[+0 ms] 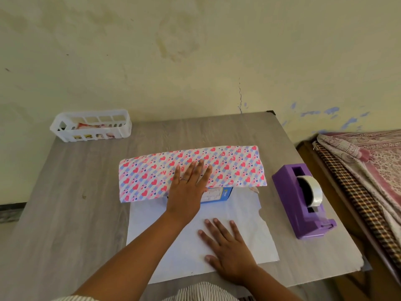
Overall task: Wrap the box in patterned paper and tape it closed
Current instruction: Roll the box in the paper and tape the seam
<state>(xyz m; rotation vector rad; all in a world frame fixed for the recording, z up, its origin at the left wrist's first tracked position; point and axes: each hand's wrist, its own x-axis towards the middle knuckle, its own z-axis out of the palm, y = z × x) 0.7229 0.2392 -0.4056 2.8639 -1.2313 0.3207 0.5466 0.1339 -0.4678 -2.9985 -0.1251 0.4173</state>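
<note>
A sheet of wrapping paper lies on the grey table, white underside [178, 246] up. Its far part, printed with red hearts [234, 166], is folded toward me over a blue box [219, 195], of which only the near edge shows. My left hand [187, 187] presses flat on the folded heart-patterned flap, fingers straight. My right hand [227, 250] lies flat with spread fingers on the white near part of the sheet. A purple tape dispenser [303, 203] with a clear roll stands to the right of the paper.
A white plastic basket [91, 124] with small items sits at the table's far left corner. A bed with patterned cloth [364, 170] stands close on the right. The wall rises right behind the table [65, 192].
</note>
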